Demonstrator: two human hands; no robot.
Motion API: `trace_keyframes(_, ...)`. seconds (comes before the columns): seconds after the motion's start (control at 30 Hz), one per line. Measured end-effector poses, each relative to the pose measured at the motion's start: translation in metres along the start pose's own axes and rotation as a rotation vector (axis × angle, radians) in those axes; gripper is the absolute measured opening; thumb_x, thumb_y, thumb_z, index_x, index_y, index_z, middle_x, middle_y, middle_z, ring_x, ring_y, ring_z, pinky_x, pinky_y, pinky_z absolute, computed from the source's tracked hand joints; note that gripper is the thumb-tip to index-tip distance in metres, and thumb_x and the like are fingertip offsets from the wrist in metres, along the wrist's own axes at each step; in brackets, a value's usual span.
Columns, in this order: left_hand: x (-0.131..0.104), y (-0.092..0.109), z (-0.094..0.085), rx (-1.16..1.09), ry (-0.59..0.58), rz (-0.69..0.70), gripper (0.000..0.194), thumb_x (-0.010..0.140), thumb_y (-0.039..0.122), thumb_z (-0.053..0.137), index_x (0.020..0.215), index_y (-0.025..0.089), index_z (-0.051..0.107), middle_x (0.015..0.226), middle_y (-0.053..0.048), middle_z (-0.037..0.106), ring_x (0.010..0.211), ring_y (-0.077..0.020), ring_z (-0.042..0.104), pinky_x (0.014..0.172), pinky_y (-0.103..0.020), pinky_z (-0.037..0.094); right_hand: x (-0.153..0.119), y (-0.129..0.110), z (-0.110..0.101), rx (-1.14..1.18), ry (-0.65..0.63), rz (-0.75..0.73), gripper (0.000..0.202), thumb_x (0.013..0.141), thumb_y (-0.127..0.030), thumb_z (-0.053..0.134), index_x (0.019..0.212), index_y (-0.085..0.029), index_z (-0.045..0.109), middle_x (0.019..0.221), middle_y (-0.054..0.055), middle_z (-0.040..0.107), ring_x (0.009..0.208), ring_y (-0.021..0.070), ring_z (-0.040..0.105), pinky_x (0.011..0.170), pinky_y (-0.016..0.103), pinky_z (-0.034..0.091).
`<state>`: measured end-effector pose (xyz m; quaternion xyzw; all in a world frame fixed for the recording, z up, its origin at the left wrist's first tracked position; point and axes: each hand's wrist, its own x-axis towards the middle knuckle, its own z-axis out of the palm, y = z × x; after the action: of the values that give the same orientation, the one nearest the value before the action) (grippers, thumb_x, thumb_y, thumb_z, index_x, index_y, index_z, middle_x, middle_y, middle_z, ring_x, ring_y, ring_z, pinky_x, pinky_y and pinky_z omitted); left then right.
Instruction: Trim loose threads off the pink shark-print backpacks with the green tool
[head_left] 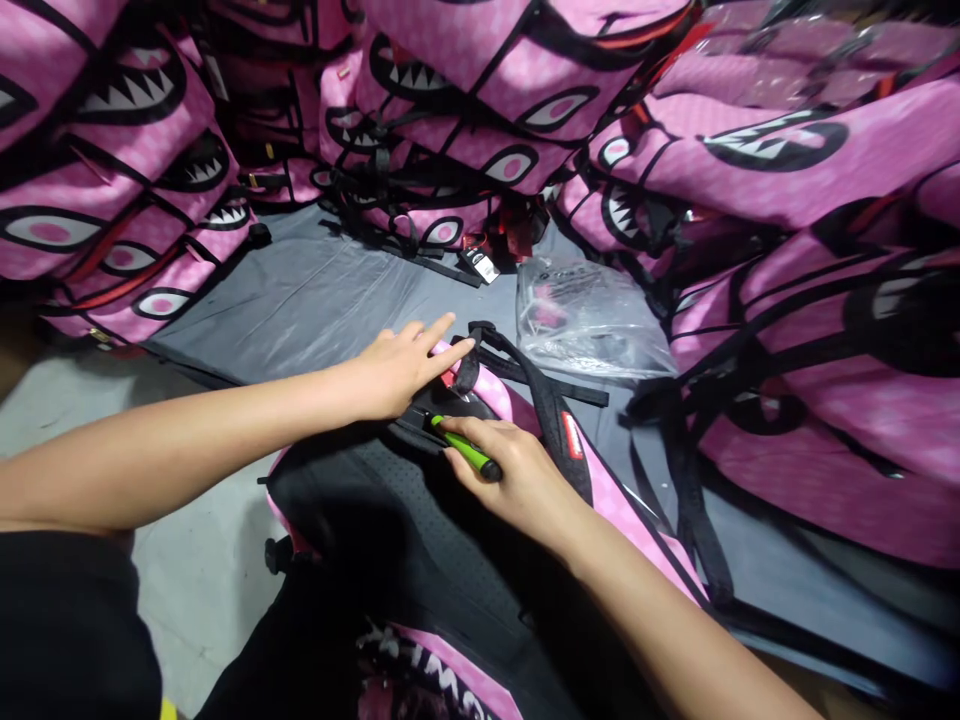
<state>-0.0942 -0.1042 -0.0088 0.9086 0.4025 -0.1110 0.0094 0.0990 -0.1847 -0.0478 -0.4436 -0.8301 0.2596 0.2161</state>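
A pink and black backpack (420,520) lies in front of me with its black padded side up. My left hand (405,365), fingers spread, rests at its top end near the black carry loop (470,362). In my right hand (517,465) is a green tool with a dark end (469,450), perhaps a small cutter or pen; its exact kind is unclear. Its tip points at the backpack's top edge, just below my left hand. A black shoulder strap (551,410) with a red label (573,437) runs along the right side.
Stacks of pink backpacks with eye and teeth prints stand at left (127,180), at the back (480,110) and at right (810,400). A clear plastic bag (592,315) and a white tag (480,263) lie on the grey table cover (315,290).
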Motion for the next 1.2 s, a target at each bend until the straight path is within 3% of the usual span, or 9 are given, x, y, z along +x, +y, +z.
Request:
trace_keyframes(0.1, -0.007, 0.0, 0.001, -0.093, 0.009, -0.173, 0.101, 0.078, 0.014, 0.066, 0.155, 0.026, 0.002, 0.163, -0.019, -0.008, 0.147, -0.0392, 0.016, 0.101, -0.049, 0.045, -0.003, 0.002, -0.003, 0.003, -0.006, -0.018, 0.028, 0.092, -0.025, 0.051, 0.116, -0.018, 0.063, 0.105, 0.008, 0.075, 0.09, 0.0207, 0.07, 0.084, 0.036, 0.057)
trace_keyframes(0.2, -0.01, 0.003, 0.003, -0.174, -0.006, -0.307, 0.105, 0.078, 0.023, 0.07, 0.155, 0.029, -0.002, 0.163, -0.02, 0.002, 0.137, -0.0398, 0.037, 0.093, -0.045, 0.05, -0.001, 0.003, -0.006, 0.027, -0.03, -0.013, 0.029, 0.091, -0.025, 0.051, 0.117, -0.019, 0.064, 0.107, 0.007, 0.075, 0.091, 0.0208, 0.07, 0.084, 0.035, 0.057)
trace_keyframes(0.27, -0.01, 0.005, 0.004, -0.166, 0.004, -0.312, 0.103, 0.079, 0.024, 0.07, 0.155, 0.029, 0.0, 0.159, -0.02, 0.019, 0.123, -0.0343, 0.053, 0.09, -0.041, 0.052, 0.004, 0.002, -0.006, 0.049, -0.047, 0.012, 0.028, 0.09, -0.026, 0.052, 0.114, -0.02, 0.065, 0.105, 0.007, 0.075, 0.089, 0.0205, 0.071, 0.082, 0.034, 0.058)
trace_keyframes(0.37, -0.008, 0.009, 0.003, -0.117, 0.018, -0.322, 0.099, 0.08, 0.022, 0.068, 0.155, 0.025, 0.003, 0.152, -0.02, 0.031, 0.116, -0.0314, 0.056, 0.087, -0.038, 0.052, 0.013, -0.003, -0.001, 0.04, -0.047, 0.047, 0.027, 0.09, -0.027, 0.053, 0.112, -0.02, 0.066, 0.101, 0.007, 0.076, 0.087, 0.0206, 0.072, 0.081, 0.033, 0.058)
trace_keyframes(0.57, -0.009, 0.012, 0.003, -0.129, 0.034, -0.336, 0.091, 0.083, 0.014, 0.061, 0.155, 0.023, 0.007, 0.15, -0.02, 0.033, 0.115, -0.0312, 0.055, 0.084, -0.038, 0.054, 0.02, -0.017, 0.003, -0.109, -0.048, 0.139, 0.027, 0.088, -0.029, 0.055, 0.11, -0.021, 0.069, 0.097, 0.009, 0.077, 0.085, 0.0241, 0.073, 0.08, 0.038, 0.058)
trace_keyframes(0.8, -0.011, 0.011, 0.007, -0.155, 0.08, -0.351, 0.087, 0.082, 0.009, 0.059, 0.154, 0.024, 0.013, 0.148, -0.019, 0.036, 0.109, -0.0286, 0.058, 0.078, -0.035, 0.055, 0.02, -0.016, -0.002, 0.123, -0.045, 0.224, 0.029, 0.084, -0.025, 0.058, 0.109, -0.02, 0.071, 0.11, 0.007, 0.075, 0.098, 0.024, 0.072, 0.093, 0.04, 0.058)
trace_keyframes(0.97, -0.013, 0.013, 0.007, -0.16, 0.105, -0.371, 0.08, 0.086, 0.01, 0.056, 0.154, 0.024, 0.017, 0.144, -0.018, 0.042, 0.107, -0.0279, 0.059, 0.077, -0.035, 0.056, 0.019, -0.017, 0.001, 0.254, 0.003, 0.246, 0.03, 0.082, -0.023, 0.059, 0.109, -0.021, 0.072, 0.116, 0.005, 0.074, 0.111, 0.0233, 0.068, 0.107, 0.043, 0.051)
trace_keyframes(1.2, -0.016, 0.013, 0.005, -0.147, 0.103, -0.361, 0.081, 0.085, 0.013, 0.06, 0.154, 0.023, 0.017, 0.144, -0.019, 0.041, 0.105, -0.0285, 0.06, 0.075, -0.035, 0.056, 0.022, -0.026, 0.003, 0.309, 0.039, 0.329, 0.029, 0.081, -0.023, 0.059, 0.106, -0.02, 0.073, 0.112, 0.006, 0.075, 0.108, 0.0234, 0.069, 0.102, 0.042, 0.054)
